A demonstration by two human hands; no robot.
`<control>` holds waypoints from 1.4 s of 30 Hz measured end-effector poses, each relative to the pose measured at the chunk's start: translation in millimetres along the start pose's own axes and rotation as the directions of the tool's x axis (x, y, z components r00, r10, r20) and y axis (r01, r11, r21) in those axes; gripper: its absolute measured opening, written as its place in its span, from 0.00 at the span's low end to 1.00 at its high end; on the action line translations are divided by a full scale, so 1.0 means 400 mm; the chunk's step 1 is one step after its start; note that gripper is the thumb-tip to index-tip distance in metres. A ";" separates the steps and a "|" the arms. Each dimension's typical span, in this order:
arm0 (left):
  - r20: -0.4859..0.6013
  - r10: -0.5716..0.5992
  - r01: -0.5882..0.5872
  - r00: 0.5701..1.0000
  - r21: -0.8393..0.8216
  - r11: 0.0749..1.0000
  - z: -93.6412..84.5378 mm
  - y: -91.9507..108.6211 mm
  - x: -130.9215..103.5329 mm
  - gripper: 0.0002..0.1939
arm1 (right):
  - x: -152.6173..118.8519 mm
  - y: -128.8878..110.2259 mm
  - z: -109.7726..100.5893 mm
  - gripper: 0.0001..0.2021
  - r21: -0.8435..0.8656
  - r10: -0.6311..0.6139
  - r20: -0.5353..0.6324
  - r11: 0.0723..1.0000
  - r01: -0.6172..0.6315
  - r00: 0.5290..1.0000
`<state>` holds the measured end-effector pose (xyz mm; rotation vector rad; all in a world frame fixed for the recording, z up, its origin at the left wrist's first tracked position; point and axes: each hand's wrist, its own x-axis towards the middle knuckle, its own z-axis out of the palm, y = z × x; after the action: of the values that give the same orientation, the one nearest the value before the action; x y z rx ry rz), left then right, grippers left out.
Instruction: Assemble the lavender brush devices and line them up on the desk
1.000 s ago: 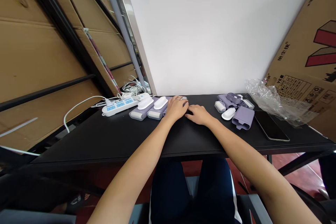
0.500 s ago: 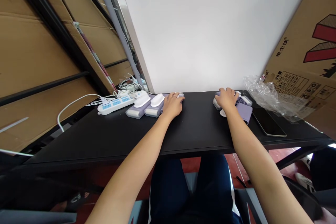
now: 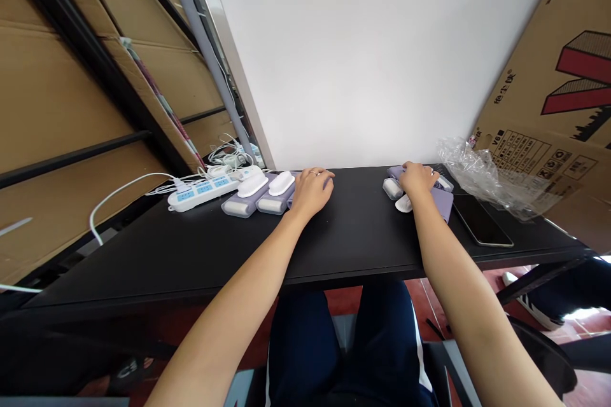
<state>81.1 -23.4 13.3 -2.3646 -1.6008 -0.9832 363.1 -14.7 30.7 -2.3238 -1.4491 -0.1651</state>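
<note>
Arms [image 3: 245,292] outstretched, left hand [image 3: 312,191] and right hand [image 3: 417,179] palm-down over purple cases [image 3: 443,202].

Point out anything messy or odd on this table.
Crumpled clear plastic lies loose near the phone, like leftover wrapping. The purple and white pieces at the right hand look jumbled, though it partly hides them. No spill shows.

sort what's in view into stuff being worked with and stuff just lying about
Likely in use: purple cases, white ovals on top, purple pouch by the right hand

Apparently lying about: power strip, phone, clear plastic, cardboard box
</note>
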 end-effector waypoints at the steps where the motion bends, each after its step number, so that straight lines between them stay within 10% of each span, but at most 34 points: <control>1: -0.002 0.002 -0.002 1.000 -0.006 1.000 0.000 0.000 0.000 0.18 | 0.000 0.000 0.002 0.22 -0.002 0.001 0.008 1.000 -0.001 1.000; 17: 0.015 -0.006 0.006 1.000 -0.017 1.000 -0.001 0.005 -0.002 0.18 | -0.010 -0.015 -0.019 0.24 -0.038 0.023 0.176 0.999 -0.016 0.984; 35: 0.034 0.004 -0.004 0.999 -0.018 1.000 0.006 0.007 -0.004 0.16 | -0.098 -0.093 -0.041 0.19 0.042 -0.303 0.205 0.953 0.301 0.931; 42: 0.025 0.037 -0.036 0.999 -0.028 0.999 0.016 0.003 -0.004 0.15 | -0.062 -0.064 -0.032 0.23 0.048 -0.228 0.132 0.974 0.224 0.965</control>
<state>84.5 -22.6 7.7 -2.4247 -1.5564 -0.9783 330.4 -30.7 41.9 -2.1760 -1.7704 -0.0451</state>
